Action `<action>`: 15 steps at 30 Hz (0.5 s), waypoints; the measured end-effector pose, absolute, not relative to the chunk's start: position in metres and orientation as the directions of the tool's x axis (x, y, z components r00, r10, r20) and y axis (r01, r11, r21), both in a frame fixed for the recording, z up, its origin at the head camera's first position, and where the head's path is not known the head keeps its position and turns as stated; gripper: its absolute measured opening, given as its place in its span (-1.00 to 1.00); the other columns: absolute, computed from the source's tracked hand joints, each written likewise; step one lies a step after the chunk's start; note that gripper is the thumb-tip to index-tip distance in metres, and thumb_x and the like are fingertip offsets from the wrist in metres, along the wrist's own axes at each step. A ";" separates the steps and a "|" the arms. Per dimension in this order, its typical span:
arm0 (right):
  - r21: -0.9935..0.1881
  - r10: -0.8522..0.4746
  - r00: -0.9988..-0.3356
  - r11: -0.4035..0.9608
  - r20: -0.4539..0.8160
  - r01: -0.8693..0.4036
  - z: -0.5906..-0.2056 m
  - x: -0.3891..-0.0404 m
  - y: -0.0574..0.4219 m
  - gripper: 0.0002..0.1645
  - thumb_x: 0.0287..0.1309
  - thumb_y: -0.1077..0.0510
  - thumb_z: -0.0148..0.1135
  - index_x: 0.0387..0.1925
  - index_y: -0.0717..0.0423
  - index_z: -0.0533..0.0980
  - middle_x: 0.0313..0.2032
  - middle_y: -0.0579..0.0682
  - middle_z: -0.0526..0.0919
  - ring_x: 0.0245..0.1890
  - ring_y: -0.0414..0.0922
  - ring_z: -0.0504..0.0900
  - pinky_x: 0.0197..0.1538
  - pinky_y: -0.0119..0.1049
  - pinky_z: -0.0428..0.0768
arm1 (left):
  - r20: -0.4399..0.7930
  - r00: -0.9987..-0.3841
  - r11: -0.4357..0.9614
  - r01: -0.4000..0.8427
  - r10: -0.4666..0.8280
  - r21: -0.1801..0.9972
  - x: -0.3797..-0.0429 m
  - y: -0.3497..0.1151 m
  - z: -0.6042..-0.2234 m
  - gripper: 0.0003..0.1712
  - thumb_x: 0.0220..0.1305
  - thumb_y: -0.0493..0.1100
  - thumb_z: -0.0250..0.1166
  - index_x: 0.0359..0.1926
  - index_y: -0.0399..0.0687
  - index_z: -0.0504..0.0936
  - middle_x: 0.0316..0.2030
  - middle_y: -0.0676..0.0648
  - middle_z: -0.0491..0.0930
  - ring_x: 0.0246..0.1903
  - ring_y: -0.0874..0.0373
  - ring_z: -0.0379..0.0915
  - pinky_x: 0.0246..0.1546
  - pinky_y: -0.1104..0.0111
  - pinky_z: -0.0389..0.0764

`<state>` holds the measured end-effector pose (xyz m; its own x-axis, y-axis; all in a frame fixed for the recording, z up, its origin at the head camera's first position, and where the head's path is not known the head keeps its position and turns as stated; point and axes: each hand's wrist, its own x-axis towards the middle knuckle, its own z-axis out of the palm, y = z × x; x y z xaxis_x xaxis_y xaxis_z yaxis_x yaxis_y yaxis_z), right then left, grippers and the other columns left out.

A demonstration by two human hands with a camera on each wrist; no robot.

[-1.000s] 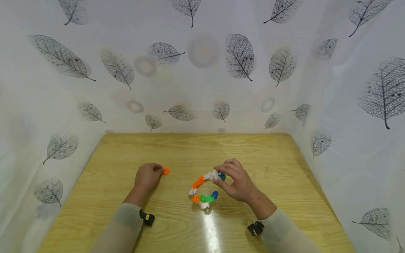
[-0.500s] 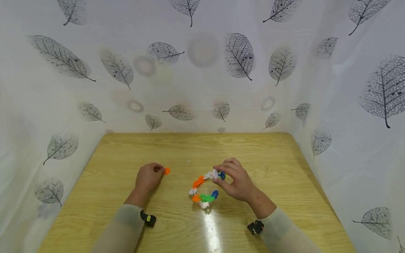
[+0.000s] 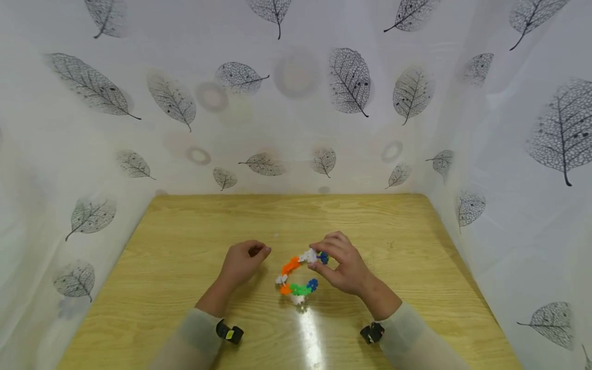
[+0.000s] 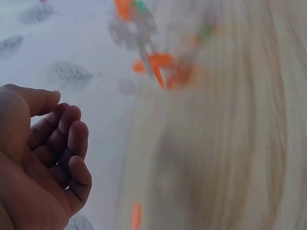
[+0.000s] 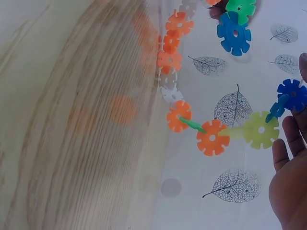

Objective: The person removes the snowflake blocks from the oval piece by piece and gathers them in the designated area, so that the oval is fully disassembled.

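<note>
A looped chain of notched plastic snowflake discs (image 3: 291, 265), in orange, white, green, yellow-green and blue, hangs over the middle of the table (image 3: 194, 216). My right hand (image 3: 344, 267) pinches its upper end between thumb and fingers, around a white disc (image 3: 309, 255). In the right wrist view a dark blue disc (image 5: 291, 95) sits by those fingers. To the left of the loop, my left hand (image 3: 242, 263) has curled fingers, thumb meeting the index fingertip. Nothing shows between them. A small orange disc (image 4: 136, 215) appears edge-on near the bottom of the left wrist view.
A white sheet with grey leaf prints (image 3: 296, 103) stands around the back and sides of the wooden table. Glare and a reflection of the chain show on the glossy surface. Each wrist wears a small black camera (image 3: 229, 333).
My left hand has moved right, toward the chain. The orange disc seen at its fingertips earlier no longer shows in the head view. My right hand and the chain have barely shifted.
</note>
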<state>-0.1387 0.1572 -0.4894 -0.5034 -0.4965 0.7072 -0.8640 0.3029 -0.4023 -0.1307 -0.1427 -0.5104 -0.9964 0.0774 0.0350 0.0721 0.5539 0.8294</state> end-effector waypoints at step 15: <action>-0.408 -0.527 -0.516 0.316 0.675 -0.856 -0.485 -0.139 0.149 -0.49 0.13 0.01 0.59 0.08 0.09 0.69 -0.05 -0.09 0.74 -0.03 -0.06 0.54 0.06 -0.08 0.51 | 0.184 -0.926 0.352 0.301 0.328 0.886 -0.115 -0.089 -0.473 -0.70 0.47 0.15 0.31 -0.20 0.10 0.82 -0.45 0.07 0.68 -0.53 0.19 0.47 -0.54 0.33 0.52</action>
